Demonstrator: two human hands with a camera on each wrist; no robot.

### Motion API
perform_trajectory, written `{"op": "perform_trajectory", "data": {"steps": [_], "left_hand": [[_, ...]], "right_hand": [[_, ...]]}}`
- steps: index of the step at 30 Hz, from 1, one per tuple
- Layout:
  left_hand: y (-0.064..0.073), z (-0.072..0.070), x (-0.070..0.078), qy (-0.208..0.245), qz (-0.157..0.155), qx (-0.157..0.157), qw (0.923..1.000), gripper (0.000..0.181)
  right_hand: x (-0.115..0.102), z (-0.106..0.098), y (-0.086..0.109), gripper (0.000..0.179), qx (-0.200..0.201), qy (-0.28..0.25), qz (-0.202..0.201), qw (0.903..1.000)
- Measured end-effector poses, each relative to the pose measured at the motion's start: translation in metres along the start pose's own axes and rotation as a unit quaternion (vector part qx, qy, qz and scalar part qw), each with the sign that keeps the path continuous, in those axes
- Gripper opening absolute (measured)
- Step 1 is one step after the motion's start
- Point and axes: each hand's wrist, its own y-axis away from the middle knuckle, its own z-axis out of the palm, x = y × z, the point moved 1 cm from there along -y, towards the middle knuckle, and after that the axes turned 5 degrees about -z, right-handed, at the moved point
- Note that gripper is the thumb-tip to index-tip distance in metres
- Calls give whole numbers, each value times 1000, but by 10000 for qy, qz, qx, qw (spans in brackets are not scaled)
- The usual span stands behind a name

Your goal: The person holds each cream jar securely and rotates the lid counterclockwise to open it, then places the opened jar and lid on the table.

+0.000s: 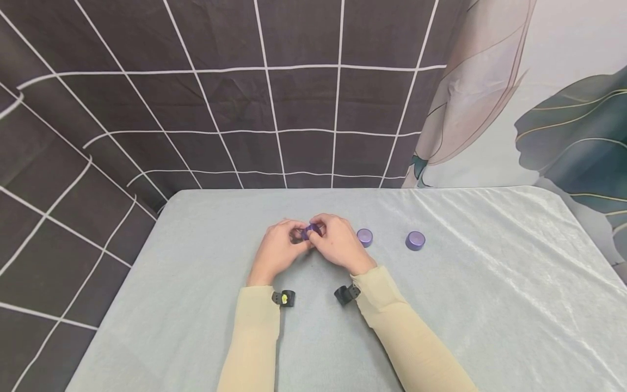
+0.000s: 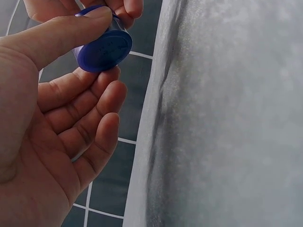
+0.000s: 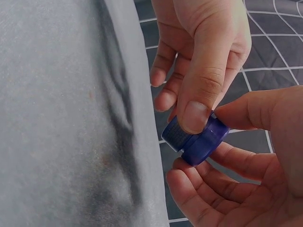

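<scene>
Both hands meet around a small purple round container point(image 1: 310, 233), raised in front of me. In the right wrist view the container point(image 3: 204, 144) has two stepped round sections, one wider than the other. My left hand point(image 1: 278, 249) pinches it, its thumb laid over the narrower section. Thumb and fingertips of my right hand point(image 1: 339, 242) grip the wider section. A flat, round blue end of the container point(image 2: 105, 53) faces the left wrist camera, with the left thumb across its upper edge. Fingers hide part of it in every view.
Right of the hands, a purple round piece point(image 1: 364, 237) sits on the pale cloth-covered table point(image 1: 176, 305). Another similar purple piece point(image 1: 415, 240) stands farther right. Behind the table hangs a dark curtain with a white grid point(image 1: 303, 103); a patterned curtain point(image 1: 490, 103) is at the right.
</scene>
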Motion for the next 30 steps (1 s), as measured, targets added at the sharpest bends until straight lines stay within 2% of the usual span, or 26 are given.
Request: {"op": "perform_trajectory", "data": {"steps": [30], "left_hand": [[0,1,-3,81,23,-24,10000,37]], "right_hand": [[0,-2,-1,30,-19,66,-269,9996]]}}
